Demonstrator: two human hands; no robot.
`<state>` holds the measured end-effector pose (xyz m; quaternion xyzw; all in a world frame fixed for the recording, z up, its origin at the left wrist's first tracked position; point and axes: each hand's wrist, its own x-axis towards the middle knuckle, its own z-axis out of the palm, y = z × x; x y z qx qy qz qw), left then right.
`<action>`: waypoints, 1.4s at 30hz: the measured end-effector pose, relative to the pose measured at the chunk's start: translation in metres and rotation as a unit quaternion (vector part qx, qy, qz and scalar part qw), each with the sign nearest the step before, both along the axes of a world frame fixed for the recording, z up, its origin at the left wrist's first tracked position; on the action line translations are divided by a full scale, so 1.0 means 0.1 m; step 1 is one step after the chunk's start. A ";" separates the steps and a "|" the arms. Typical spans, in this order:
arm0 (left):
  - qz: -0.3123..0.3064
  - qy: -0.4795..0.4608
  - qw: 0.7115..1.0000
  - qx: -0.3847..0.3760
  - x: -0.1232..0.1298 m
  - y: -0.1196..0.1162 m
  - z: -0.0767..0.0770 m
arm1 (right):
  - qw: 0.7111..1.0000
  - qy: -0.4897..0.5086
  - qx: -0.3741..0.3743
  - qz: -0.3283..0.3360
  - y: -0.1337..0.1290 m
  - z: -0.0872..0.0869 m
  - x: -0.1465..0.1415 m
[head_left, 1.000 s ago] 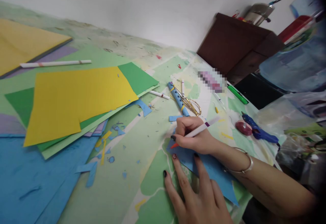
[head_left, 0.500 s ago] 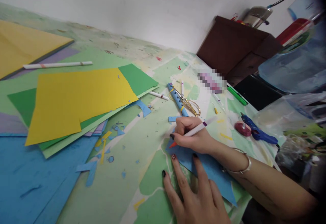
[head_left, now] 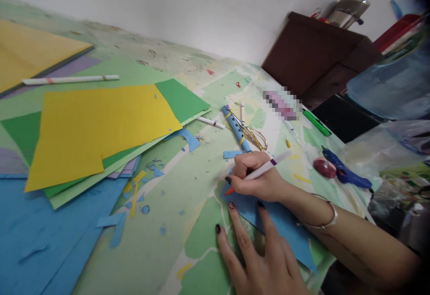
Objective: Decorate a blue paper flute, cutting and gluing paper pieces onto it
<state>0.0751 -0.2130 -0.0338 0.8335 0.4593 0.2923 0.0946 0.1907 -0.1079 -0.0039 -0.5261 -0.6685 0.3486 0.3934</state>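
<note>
A Thin Blue Sheet (head_left: pixel 285 228) Under Light Fingers, a Slim Marker (head_left: pixel 262 170) in a Pinch

The blue sheet lies on the patterned surface (head_left: pixel 148 250), its narrow end beneath the marker's orange tip (head_left: pixel 230 191) and its wide end towards the lower right. The right hand (head_left: pixel 257 179) has its grip closed round the marker low on the barrel; whether the tip actually presses the sheet is too small to tell. The left hand (head_left: pixel 260 257) spreads its fingers wide, grasping nothing: one fingertip rests on the sheet, another at its edge.

The sheet looks feather-light and flexible, probably paper or thin foam, so it should slide or crease easily. Flat fingertips near the marked end look the surest hold; for lifting, pinch a free edge at the wide end. The marker looks light, stiff and smooth, perhaps slightly slippery, best pinched just above the tip.
</note>
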 end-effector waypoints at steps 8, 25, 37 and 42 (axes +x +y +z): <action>-0.007 -0.014 1.000 0.001 0.00 0.00 -0.02 | 1.000 0.016 -0.002 0.000 0.00 0.00 -0.01; -0.009 -0.025 0.999 -0.027 0.00 -0.01 -0.01 | 1.000 0.018 0.003 0.010 0.00 -0.01 0.01; 0.000 -0.047 0.998 0.039 0.03 0.00 -0.08 | 0.999 0.020 0.022 0.026 0.02 0.00 0.00; 0.013 -0.041 0.999 0.006 0.03 -0.01 -0.08 | 0.999 0.016 0.024 0.024 0.02 -0.01 0.01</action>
